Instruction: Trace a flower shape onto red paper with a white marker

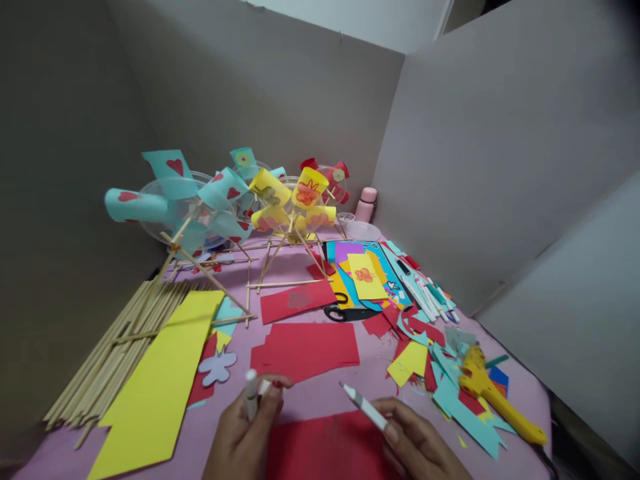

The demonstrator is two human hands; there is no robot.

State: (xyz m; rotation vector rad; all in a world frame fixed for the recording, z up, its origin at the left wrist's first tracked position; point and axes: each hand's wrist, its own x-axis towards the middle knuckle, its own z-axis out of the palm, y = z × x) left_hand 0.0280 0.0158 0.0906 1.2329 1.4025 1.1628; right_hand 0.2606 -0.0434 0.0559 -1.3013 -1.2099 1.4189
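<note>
Lying along the left edge of the pink surface, a bundle of wooden sticks fans out beside a long yellow sheet, which partly covers it. Behind them stand paper windmills on stick frames, a blue one with red hearts and, to its right, a yellow one. A pale flower cutout sits just right of the yellow sheet. At the bottom edge the left hand is closed around a white cap, held upright between the fingers. Under and between both hands lies a red sheet, with a second red piece further back. The right hand grips a white marker by its lower end, its tip aimed up and left toward the cap but apart from it. Past the hands, black scissors rest by a stack of coloured paper, with a row of pens to its right. Paper scraps litter the right side, where a yellow glue gun lies on them. A pink bottle stands at the back wall.
</note>
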